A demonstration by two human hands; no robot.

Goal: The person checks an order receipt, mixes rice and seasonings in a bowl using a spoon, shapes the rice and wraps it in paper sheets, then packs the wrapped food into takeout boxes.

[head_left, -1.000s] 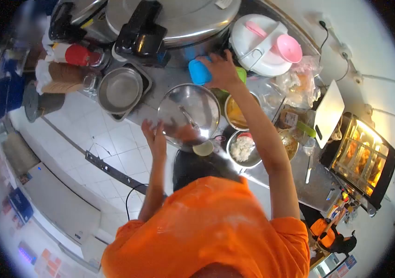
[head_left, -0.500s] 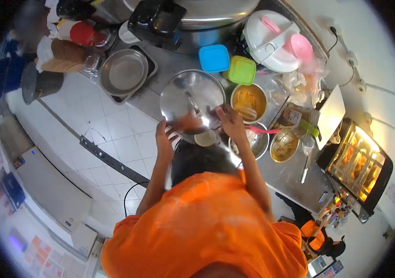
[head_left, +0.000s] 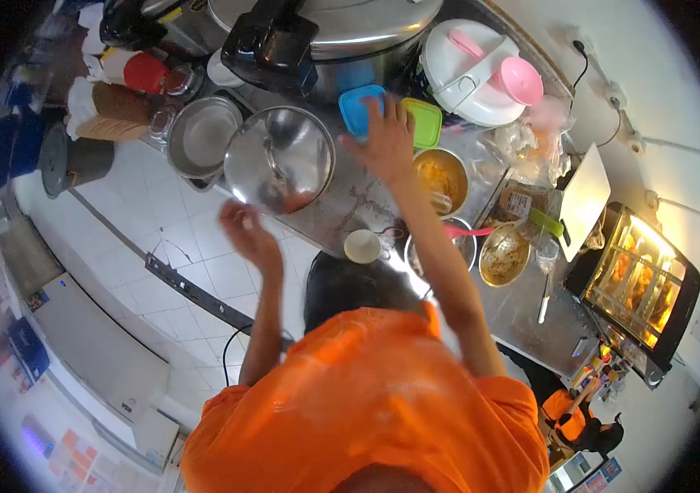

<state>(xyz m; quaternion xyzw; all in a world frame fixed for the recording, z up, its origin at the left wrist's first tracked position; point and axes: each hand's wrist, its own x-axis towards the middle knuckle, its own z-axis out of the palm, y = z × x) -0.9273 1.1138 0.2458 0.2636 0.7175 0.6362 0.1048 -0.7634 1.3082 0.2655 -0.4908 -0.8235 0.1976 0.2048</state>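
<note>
A round steel lid (head_left: 305,144) with a bar handle lies on the counter, partly beside the round metal pan (head_left: 206,135). Just below its lower left edge is my left hand (head_left: 251,238), loosely curled, slightly blurred and holding nothing. My right hand (head_left: 384,144) reaches over the blue-lidded container (head_left: 353,111) and the green-lidded container (head_left: 425,123), fingers apart. Whether its fingertips touch either lid I cannot tell. Beneath my right wrist is a steel bowl of yellow food (head_left: 440,174). A small pale cup (head_left: 362,246) stands near the counter's front edge.
Behind the containers stands a large steel pot (head_left: 366,37); a white tub (head_left: 469,82) with pink items is beside it. A food-crusted bowl (head_left: 504,256), a knife (head_left: 543,304) and a lit glass food warmer (head_left: 636,275) are to the right. Another person (head_left: 572,415) is farther right.
Both hands have let go of the steel lid, which has moved left onto the counter. My right hand has moved up to the coloured containers; my left has drawn back left.
</note>
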